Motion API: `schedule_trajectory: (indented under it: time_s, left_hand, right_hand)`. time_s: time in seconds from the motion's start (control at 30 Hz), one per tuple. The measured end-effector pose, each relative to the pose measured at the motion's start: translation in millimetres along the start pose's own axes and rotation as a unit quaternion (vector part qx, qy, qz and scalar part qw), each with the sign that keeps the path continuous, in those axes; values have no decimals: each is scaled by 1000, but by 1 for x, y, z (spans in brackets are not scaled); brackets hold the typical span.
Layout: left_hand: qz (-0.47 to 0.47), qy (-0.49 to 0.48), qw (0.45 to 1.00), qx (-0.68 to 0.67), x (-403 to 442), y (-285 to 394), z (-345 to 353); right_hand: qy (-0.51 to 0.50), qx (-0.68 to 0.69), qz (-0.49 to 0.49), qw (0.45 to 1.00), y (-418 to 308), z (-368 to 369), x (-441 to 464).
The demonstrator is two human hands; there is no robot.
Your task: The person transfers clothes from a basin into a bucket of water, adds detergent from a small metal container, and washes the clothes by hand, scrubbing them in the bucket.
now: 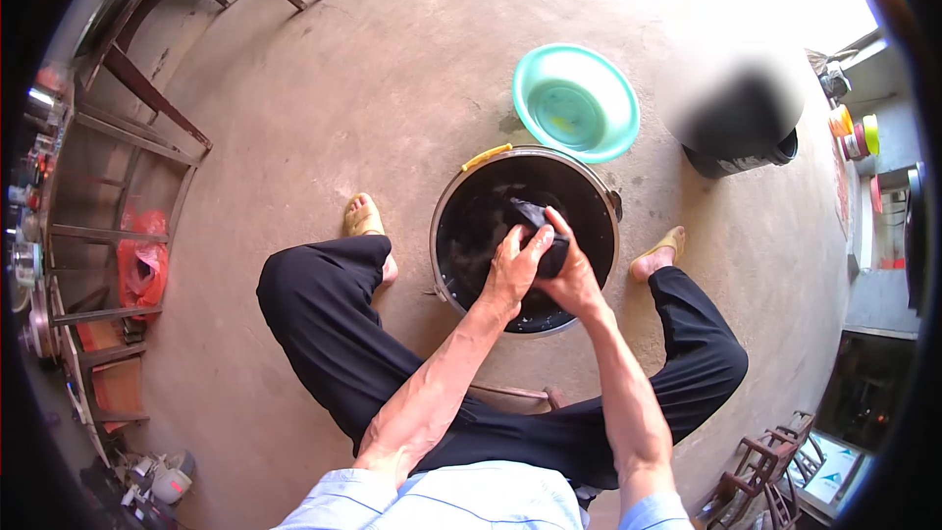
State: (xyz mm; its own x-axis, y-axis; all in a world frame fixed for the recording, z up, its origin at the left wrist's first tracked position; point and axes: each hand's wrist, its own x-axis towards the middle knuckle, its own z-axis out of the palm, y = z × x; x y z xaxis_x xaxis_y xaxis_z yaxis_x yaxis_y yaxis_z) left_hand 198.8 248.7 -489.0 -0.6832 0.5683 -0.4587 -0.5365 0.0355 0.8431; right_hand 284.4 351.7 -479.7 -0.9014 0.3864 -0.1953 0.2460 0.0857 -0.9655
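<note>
Both of my hands are over a round dark bucket that stands on the floor between my feet. My left hand and my right hand are closed on a piece of dark wet cloth, bunched between them. Dark liquid with some pale foam shows inside the bucket around the cloth. A yellow grip lies against the bucket's upper left rim. Part of the cloth is hidden by my fingers.
A light green basin sits just beyond the bucket. Farther right is a black bucket, its top blurred. A wooden rack with a red plastic bag stands at left, and wooden chairs at lower right.
</note>
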Motion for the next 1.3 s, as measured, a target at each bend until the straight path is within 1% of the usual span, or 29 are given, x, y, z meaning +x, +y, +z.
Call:
schedule_trajectory:
  time_s: [0.03,0.1,0.13,0.17,0.2,0.23,0.27,0.3,0.33,0.37,0.4,0.43,0.53,0.6,0.67,0.73,0.77,0.8,0.83,0.9,0.93,0.97,1.0,1.03,1.1,1.17,1.2,1.23,1.3]
  left_hand:
    - [-13,-27,999,35,1,7,-7]
    - [-7,43,998,41,5,-5,-14]
    - [-167,109,980,-21,7,-6,-15]
    - [-325,169,927,-79,6,-10,-15]
    - [-417,162,886,-118,8,-17,-14]
    - [-421,160,886,-114,11,-31,-18]
    - [-357,35,899,-253,14,-49,-27]
    - [-284,-91,875,-382,21,-69,-37]
    - [-223,-177,863,-418,42,-91,-47]
    - [-262,-186,856,-406,31,-75,-54]
    - [-278,-197,850,-402,26,-70,-62]
    - [-288,-205,841,-410,25,-74,-66]
    - [-273,-189,833,-442,22,-95,-69]
    - [-235,-138,851,-450,20,-113,-61]
    - [-218,-34,888,-403,20,-123,-52]
    - [-253,55,908,-329,20,-115,-38]
    - [-277,75,904,-317,22,-110,-31]
    - [-310,60,881,-352,23,-106,-24]
    - [-337,87,875,-338,24,-104,-21]
    - [-329,134,897,-264,21,-70,-8]
    - [-305,138,891,-308,32,-86,-16]
    - [-269,98,907,-308,34,-82,-21]
    - [-281,94,924,-241,31,-78,-28]
    - [-291,90,937,-172,24,-54,-27]
    - [-274,103,946,-140,27,-61,-30]
    - [-372,168,896,-174,23,-50,-22]
    - [-355,89,900,-237,15,-48,-22]
    - [-309,-3,909,-280,11,-50,-29]
    - [-247,-16,919,-307,9,-58,-34]
  right_hand:
    - [60,4,-53,997,25,-2,10]
    - [141,120,7,983,37,-9,22]
    - [139,120,5,983,35,-8,26]
    - [167,92,33,981,36,-4,22]
    - [197,64,67,976,25,2,14]
    - [201,-56,89,974,2,15,6]
    - [196,-51,71,977,11,29,-3]
    - [162,-85,58,981,6,40,-18]
    - [151,-127,48,979,11,58,-31]
    - [117,-141,70,981,4,69,-44]
    - [98,-140,126,977,-10,77,-53]
    - [85,-168,121,975,-19,79,-57]
    - [56,-134,134,980,-25,85,-53]
    - [135,-228,84,961,-17,92,-47]
    - [182,-256,101,944,5,91,-27]
    - [194,-288,149,926,19,77,3]
    - [194,-300,175,918,25,66,18]
    - [196,-314,179,912,33,57,28]
    - [198,-330,184,904,41,48,35]
    - [197,-317,200,906,55,28,43]
    - [162,-200,209,943,56,11,46]
    - [122,-78,215,966,59,-4,46]
    - [145,47,180,972,70,-11,45]
    - [145,130,190,962,61,-18,42]
    - [122,150,185,964,35,-27,32]
    - [115,200,146,962,20,-10,22]
    - [103,122,149,976,22,-2,16]
    - [127,42,126,983,21,12,9]
    - [117,-59,106,986,13,40,-14]
